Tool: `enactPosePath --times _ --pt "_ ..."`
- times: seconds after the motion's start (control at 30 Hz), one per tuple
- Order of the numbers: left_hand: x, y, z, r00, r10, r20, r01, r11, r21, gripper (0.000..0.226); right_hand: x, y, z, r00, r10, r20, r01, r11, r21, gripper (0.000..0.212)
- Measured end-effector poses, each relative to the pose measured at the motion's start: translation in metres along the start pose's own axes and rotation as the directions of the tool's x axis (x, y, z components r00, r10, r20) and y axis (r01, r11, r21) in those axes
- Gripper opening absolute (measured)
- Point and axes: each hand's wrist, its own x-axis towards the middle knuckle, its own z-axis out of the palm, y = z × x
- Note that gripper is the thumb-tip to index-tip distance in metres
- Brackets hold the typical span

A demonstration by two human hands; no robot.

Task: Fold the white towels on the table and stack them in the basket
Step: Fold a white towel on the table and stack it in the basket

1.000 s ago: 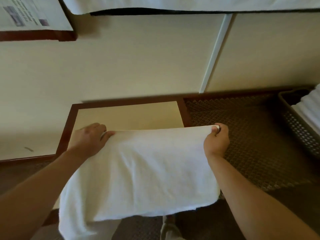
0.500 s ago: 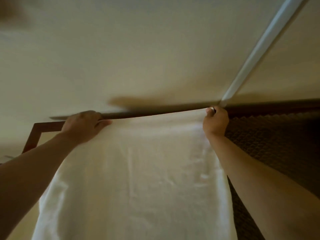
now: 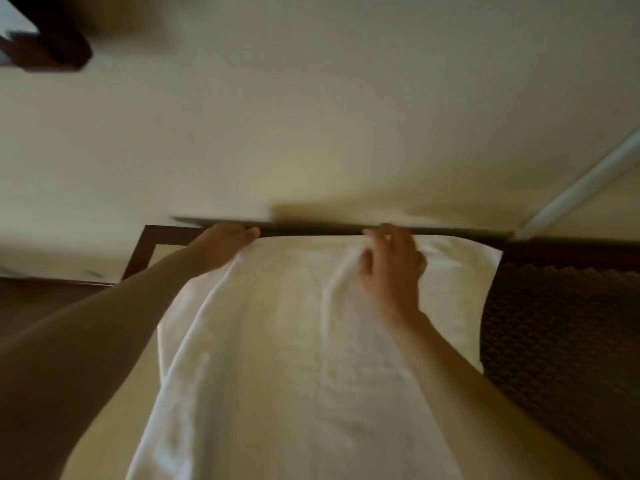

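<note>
Towel, white terry cloth (image 3: 294, 341), lies spread lengthwise on the cream worktop w/ dark wood rim (image 3: 138, 251), far edge at the back rim. Left hand (image 3: 221, 247) grips the far-left corner; right hand (image 3: 391, 268), fingers loose, rests near mid-edge. Step: laying flat before folding. Next prob needs both far corners pinched. Basket out of frame; near end cut off; pic blurry.

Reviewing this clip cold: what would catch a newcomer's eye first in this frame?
The white towel dominates, spread lengthwise down the middle of the table toward the camera. Both bare arms reach to its far edge: the left hand at the far left corner, the right hand resting on the cloth inward of the far right corner, where the fabric is bunched. A dark patterned carpet shows at right.
</note>
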Motion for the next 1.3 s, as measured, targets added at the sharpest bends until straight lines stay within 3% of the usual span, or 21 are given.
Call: enactPosePath --times 0.03,0.1,0.17,0.33,0.47,0.53,0.6,0.7,0.87,0.93,1.03,1.13,1.23,1.3 --pt "-0.005 -0.003 -0.005 0.999 -0.037 0.024 0.039 0.998 -0.051 0.046 -0.008 -0.028 0.014 0.982 -0.077 0.174 0.077 0.997 0.005 0.042" --pt "-0.014 -0.01 -0.017 0.99 -0.099 0.097 0.109 0.989 -0.104 0.038 -0.021 -0.074 0.043 0.892 -0.097 0.442 0.118 0.993 -0.021 0.049" --pt "-0.02 -0.022 -0.032 0.984 -0.108 0.141 0.111 0.994 -0.018 0.032 -0.025 -0.099 0.064 0.848 -0.037 0.529 0.087 0.994 -0.069 0.056" --pt "-0.034 -0.06 -0.07 0.96 -0.124 0.25 0.046 0.954 0.295 0.039 -0.029 -0.105 0.08 0.873 0.049 0.485 0.07 0.972 -0.224 0.063" --pt "-0.024 -0.079 -0.102 0.928 -0.143 0.343 0.116 0.988 0.099 0.052 -0.033 -0.105 0.079 0.898 0.045 0.439 0.083 0.96 -0.267 0.064" --pt "-0.011 -0.084 -0.117 0.878 -0.212 0.428 0.219 0.975 0.034 0.035 -0.032 -0.104 0.079 0.898 0.057 0.436 0.08 0.954 -0.29 0.065" --pt "-0.004 -0.084 -0.127 0.796 -0.262 0.546 0.274 0.96 0.061 0.034 -0.032 -0.106 0.081 0.903 0.065 0.426 0.079 0.947 -0.312 0.065" --pt "-0.002 -0.079 -0.13 0.707 -0.28 0.65 0.251 0.958 0.141 0.032 -0.03 -0.108 0.084 0.91 0.077 0.407 0.07 0.94 -0.334 0.066" --pt "-0.008 -0.068 -0.129 0.65 -0.395 0.649 0.162 0.907 0.389 0.037 -0.029 -0.111 0.084 0.912 0.098 0.398 0.061 0.928 -0.367 0.066" --pt "-0.009 -0.068 -0.126 0.678 -0.4 0.616 0.099 0.881 0.463 0.038 -0.032 -0.112 0.084 0.91 0.106 0.4 0.055 0.927 -0.371 0.066" --pt "-0.002 -0.069 -0.144 0.852 -0.268 0.45 0.059 0.903 0.426 0.04 -0.033 -0.113 0.082 0.909 0.101 0.404 0.062 0.926 -0.372 0.065" --pt "0.011 -0.068 -0.17 0.969 -0.14 0.203 0.004 0.83 0.558 0.056 -0.033 -0.114 0.082 0.908 0.094 0.409 0.067 0.93 -0.362 0.063" --pt "0.014 -0.075 -0.158 0.984 -0.081 0.156 -0.031 0.791 0.611 0.069 -0.033 -0.115 0.082 0.909 0.096 0.405 0.064 0.929 -0.363 0.063" --pt "0.016 -0.087 -0.143 0.97 -0.154 0.186 0.072 0.92 0.386 0.056 -0.033 -0.115 0.083 0.912 0.111 0.396 0.05 0.926 -0.373 0.064"
